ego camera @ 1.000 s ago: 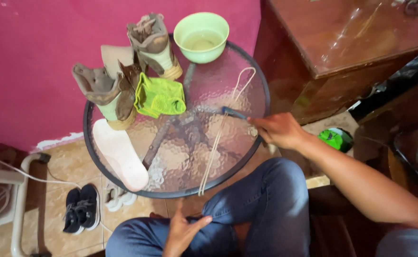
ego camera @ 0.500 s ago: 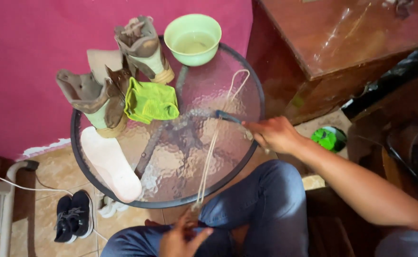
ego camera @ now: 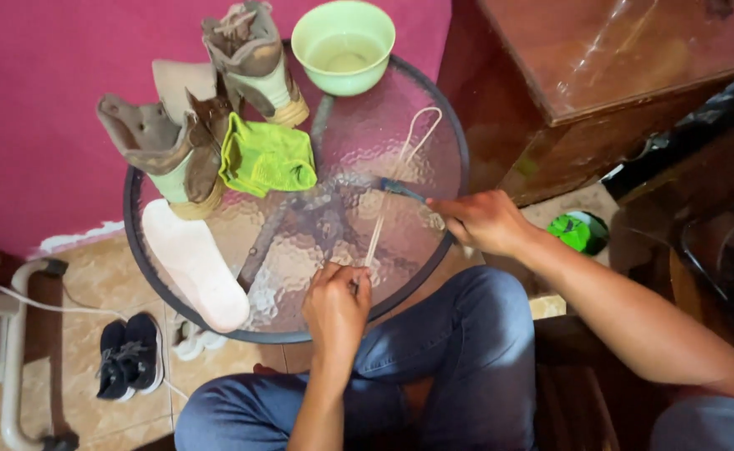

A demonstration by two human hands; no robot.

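Head view: shoelace [ego camera: 400,179] is laid along glass table [ego camera: 446,142], near end pinched in left hand [ego camera: 336,302] fingers, likely to keep it taut. Right hand [ego camera: 482,220] is clenched on blue brush [ego camera: 400,189], bristles touching lace. Boots [ego camera: 162,154], green cloth [ego camera: 267,156], bowl [ego camera: 344,43] sit behind.

The person wears blue denim trousers [ego camera: 467,342], the cloth a mid blue with paler, worn patches over the thighs and darker creases and folds running toward the knees. A stitched seam shows along the inner leg. Both forearms are bare from the elbow down; no sleeve, watch, bracelet or ring shows on them. The left hand [ego camera: 336,305] and the right hand [ego camera: 485,221] are ungloved, with short nails. At the lower right corner a rounded patch of the same blue cloth [ego camera: 709,422] shows.
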